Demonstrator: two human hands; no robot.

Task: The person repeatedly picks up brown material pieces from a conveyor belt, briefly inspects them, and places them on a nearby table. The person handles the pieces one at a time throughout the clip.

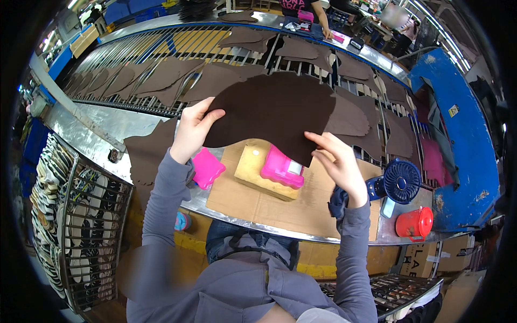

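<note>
Between my hands hangs a large, dark brown cut sheet piece [269,105] with a curved outline, like leather or fabric. My left hand [189,128] is closed on its left edge, the thumb lying on top. At the lower right corner, the fingers and thumb of my right hand [340,164] pinch the same piece. Under it, a pink plastic case [280,171] rests on a yellow block [250,167], which lies on a cardboard sheet [231,202]. A pink scalloped piece [207,168] is close to my left wrist.
More brown pieces [167,78] lie on a roller conveyor beyond. Others [148,153] are stacked at left. A fan [401,181] and a red lidded tub [414,223] stand at right. A wire rack [89,237] of soles is at lower left. A person's arm [323,21] shows opposite.
</note>
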